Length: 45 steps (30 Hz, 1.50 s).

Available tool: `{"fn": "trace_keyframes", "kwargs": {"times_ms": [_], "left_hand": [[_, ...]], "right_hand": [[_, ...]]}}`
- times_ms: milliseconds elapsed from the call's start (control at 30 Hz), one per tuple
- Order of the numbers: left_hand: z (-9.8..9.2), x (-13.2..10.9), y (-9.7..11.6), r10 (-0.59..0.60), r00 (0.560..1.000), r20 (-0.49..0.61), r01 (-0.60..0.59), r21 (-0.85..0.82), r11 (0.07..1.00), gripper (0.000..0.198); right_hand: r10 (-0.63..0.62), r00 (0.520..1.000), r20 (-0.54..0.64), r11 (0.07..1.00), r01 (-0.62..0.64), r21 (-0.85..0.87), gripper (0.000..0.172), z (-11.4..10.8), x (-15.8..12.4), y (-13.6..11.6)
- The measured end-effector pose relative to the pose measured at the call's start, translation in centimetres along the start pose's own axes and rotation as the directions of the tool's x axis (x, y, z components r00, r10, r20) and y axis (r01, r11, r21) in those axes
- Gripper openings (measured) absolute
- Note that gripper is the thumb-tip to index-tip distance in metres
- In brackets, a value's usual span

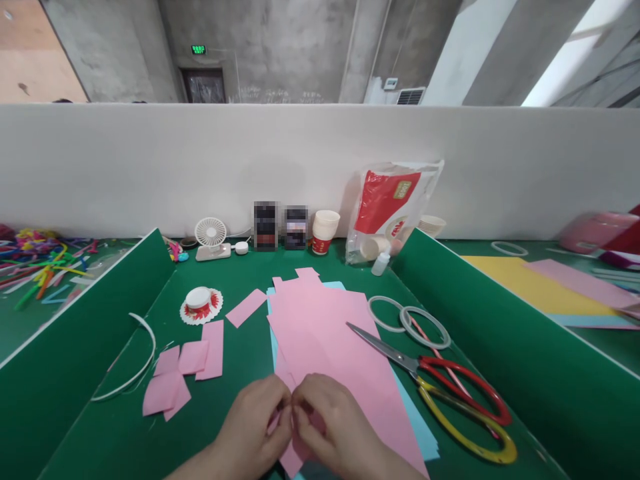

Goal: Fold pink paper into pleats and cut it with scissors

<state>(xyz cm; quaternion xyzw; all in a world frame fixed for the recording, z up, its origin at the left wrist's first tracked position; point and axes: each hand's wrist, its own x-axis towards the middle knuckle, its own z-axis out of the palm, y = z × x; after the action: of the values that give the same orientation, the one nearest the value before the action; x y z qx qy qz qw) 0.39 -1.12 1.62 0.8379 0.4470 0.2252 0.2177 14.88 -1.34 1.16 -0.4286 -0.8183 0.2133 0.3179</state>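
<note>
Left hand (257,421), right hand (334,421) pinch small pink paper piece (292,460), fingertips closed together, over flat pink paper sheets (330,320), left of red-and-yellow-handled metal scissors (413,369). Watching remotely, I judge folding underway; next move calls for even thumb pressure.

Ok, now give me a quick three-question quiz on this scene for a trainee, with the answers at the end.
1. Multiple choice: what colour is the paper showing from under the pink sheets?
a) yellow
b) light blue
c) white

2. True or false: the right hand is holding the scissors.

3. Fill in the blank: from where the person sits, the small white fan is to the ____ of the stacked paper cups.

Key:
1. b: light blue paper shows along the edges.
2. False: the scissors lie free, blades over the pink sheets, while the right hand meets the left hand at the fingertips.
3. left
</note>
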Motion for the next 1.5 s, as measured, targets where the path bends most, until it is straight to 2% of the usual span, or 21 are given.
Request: {"fn": "trace_keyframes", "kwargs": {"times_ms": [233, 500, 700, 767, 933, 1000, 1133, 1267, 1400, 1500], "left_hand": [[0.39, -0.09, 0.15, 0.052, 0.996, -0.074, -0.050, 0.025, 0.998, 0.015], [0.44, -0.30, -0.07, 0.055, 0.994, -0.096, -0.053, 0.026, 0.998, 0.016], [0.67, -0.56, 0.12, 0.126, 0.984, -0.125, -0.126, 0.007, 0.992, 0.015], [0.56, -0.52, 0.25, 0.110, 0.986, -0.124, -0.117, -0.051, 0.992, 0.016], [0.21, -0.12, 0.32, -0.094, 0.989, -0.112, 0.060, -0.272, 0.960, 0.014], [0.19, 0.09, 0.36, -0.161, 0.981, -0.103, 0.120, -0.323, 0.939, 0.013], [0.23, 0.30, 0.57, -0.215, 0.974, -0.068, 0.179, -0.345, 0.921, 0.010], [0.18, 0.11, 0.61, -0.173, 0.984, -0.037, 0.152, -0.325, 0.934, 0.012], [0.13, -0.07, 0.45, -0.128, 0.991, -0.047, 0.106, -0.325, 0.940, 0.014], [0.14, 0.01, 0.35, -0.170, 0.982, -0.078, 0.131, -0.362, 0.923, 0.014]], "right_hand": [[-0.153, 0.987, -0.052, 0.982, 0.146, -0.121, 0.017, 0.05, -0.37, -0.26], [-0.181, 0.983, -0.033, 0.972, 0.173, -0.159, 0.017, -0.38, -0.22, -0.15], [-0.084, 0.996, -0.036, 0.996, 0.084, -0.002, 0.011, -0.02, -0.19, -0.51], [-0.038, 0.998, -0.051, 0.998, 0.041, 0.051, 0.011, 0.04, -0.11, -0.62], [0.150, 0.989, 0.002, 0.956, -0.146, 0.256, 0.014, -0.24, 0.19, -0.54], [0.189, 0.982, 0.009, 0.931, -0.183, 0.315, 0.012, -0.22, 0.23, -0.43], [0.211, 0.977, 0.013, 0.917, -0.203, 0.342, 0.011, 0.03, 0.13, -0.35], [0.174, 0.985, 0.024, 0.931, -0.172, 0.323, 0.011, -0.06, 0.01, -0.51], [0.172, 0.984, 0.046, 0.924, -0.177, 0.338, 0.013, -0.27, 0.03, -0.63], [0.208, 0.976, 0.064, 0.884, -0.216, 0.414, 0.015, -0.35, 0.17, -0.56]]}}
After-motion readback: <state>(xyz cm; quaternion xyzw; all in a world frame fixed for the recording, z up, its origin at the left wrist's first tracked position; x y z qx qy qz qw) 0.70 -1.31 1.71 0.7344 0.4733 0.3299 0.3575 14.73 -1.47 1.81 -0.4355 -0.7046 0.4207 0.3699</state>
